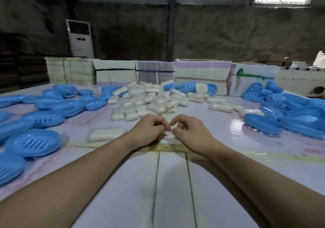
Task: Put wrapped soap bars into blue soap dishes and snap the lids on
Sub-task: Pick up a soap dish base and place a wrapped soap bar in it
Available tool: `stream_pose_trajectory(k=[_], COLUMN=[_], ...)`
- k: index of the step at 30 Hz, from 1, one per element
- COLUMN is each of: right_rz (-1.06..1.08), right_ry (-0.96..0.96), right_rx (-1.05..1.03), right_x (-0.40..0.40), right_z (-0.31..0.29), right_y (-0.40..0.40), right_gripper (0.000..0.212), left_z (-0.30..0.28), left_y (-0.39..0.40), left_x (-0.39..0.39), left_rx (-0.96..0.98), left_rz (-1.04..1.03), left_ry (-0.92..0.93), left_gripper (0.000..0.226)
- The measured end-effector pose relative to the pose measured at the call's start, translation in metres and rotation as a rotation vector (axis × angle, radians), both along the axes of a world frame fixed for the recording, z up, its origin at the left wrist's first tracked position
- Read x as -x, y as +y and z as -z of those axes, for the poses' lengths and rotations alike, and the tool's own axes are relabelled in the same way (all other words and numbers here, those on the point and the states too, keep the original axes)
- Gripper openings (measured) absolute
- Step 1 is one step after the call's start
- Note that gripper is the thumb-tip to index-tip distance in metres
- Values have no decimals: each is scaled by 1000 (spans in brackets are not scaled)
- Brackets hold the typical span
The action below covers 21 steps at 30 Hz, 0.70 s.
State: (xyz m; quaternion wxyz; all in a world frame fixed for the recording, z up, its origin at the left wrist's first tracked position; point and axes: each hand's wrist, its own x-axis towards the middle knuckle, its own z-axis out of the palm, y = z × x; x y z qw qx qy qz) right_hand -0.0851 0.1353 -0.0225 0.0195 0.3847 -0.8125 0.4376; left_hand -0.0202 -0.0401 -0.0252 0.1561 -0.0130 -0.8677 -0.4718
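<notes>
At table centre, the left hand (pixel 149 131) and right hand (pixel 190 132) rest with fingers curled, gripping nothing I can see, one soap bar (pixel 105 134) just left, dozens heaped beyond, blue dishes (pixel 33 143) piled both sides.

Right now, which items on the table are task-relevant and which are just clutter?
Job:
wrapped soap bars piled mid-table
lone soap bar near the left hand
blue dish parts, left and right
right hand, fingers curled, nothing visibly held

Lying about:
bundled paper stacks behind the soap
floor air conditioner
</notes>
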Motion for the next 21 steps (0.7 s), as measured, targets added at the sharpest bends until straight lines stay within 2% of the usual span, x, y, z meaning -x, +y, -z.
stream_pose_trajectory(k=[6,10,12,14,16,17,19,21], right_rz=[-135,-299,-342,-352,-353,-352,-361,-374], right_ry=[164,255,302,321,300,288,271,261], right_rx=[-45,-155,-206,-222,-185,-167,-153,-154], right_x=[-21,-40,-44,-43,-40,-39,-38,-37], right_z=[-3,0,3,3,3,3,5,4], right_y=[-3,-20,-24,-23,-19,-17,-15,-16], right_gripper=[20,18,24,29,29,28,26,26], left_z=[-16,-29,-32,-37,-41,-41,-39,-37], left_y=[-4,-21,-37,-60,-93,-112,-148,-173], left_x=[-10,-14,-12,-12,-17,-21,-35,-47], left_rx=[133,-34,37,195,467,603,797,884], left_rz=[-146,-288,-413,-600,-765,-818,-895,-929], left_ry=[122,157,194,189,79,-35,-358,-634], left_gripper=[38,42,37,27,19,21,30,42])
